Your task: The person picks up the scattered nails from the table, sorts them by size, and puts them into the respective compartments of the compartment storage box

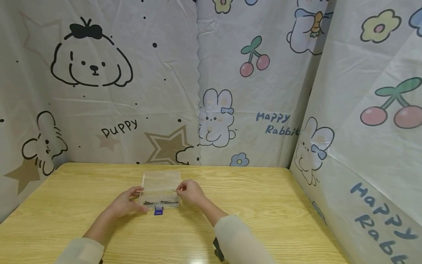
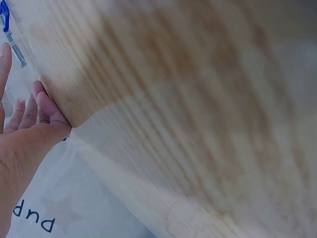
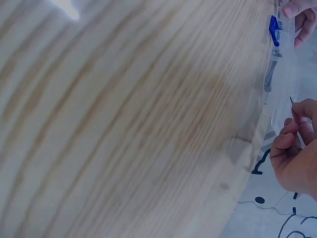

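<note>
A clear plastic box with a blue latch sits on the table, its clear lid raised at the back. Thin dark pieces lie along its front; their kind is too small to tell. At the box's left side my left hand holds it, thumb by the front corner and fingers farther back. My right hand, over the box's right side, pinches a small thin dark stick between thumb and forefinger. The left wrist view shows the left hand and part of the blue latch.
The wood-grain table extends around the box. Printed cloth hangs behind the table's back edge, and another cloth panel stands along the right side. A dark object shows beside the right sleeve.
</note>
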A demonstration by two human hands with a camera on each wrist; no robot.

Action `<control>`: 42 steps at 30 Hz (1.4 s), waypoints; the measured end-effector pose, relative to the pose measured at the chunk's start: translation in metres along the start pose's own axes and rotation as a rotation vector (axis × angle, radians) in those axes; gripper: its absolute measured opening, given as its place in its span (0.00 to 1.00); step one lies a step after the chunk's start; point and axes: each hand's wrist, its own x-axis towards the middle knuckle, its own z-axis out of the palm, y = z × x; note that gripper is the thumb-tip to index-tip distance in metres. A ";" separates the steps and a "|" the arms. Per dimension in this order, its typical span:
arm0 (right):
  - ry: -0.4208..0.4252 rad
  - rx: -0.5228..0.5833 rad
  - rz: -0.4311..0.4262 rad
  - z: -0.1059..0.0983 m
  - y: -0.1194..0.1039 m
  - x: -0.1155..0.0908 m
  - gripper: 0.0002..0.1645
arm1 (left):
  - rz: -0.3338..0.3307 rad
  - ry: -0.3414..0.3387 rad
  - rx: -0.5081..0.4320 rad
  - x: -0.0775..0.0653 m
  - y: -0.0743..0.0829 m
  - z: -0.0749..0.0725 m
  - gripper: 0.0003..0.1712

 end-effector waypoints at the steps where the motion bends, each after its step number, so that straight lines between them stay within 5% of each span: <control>1: 0.000 0.005 0.003 0.001 0.000 0.001 0.06 | 0.000 0.001 0.001 0.000 0.000 0.000 0.52; 42: 0.022 0.048 0.080 0.008 0.001 0.006 0.07 | -0.006 0.001 0.030 0.001 0.001 0.000 0.53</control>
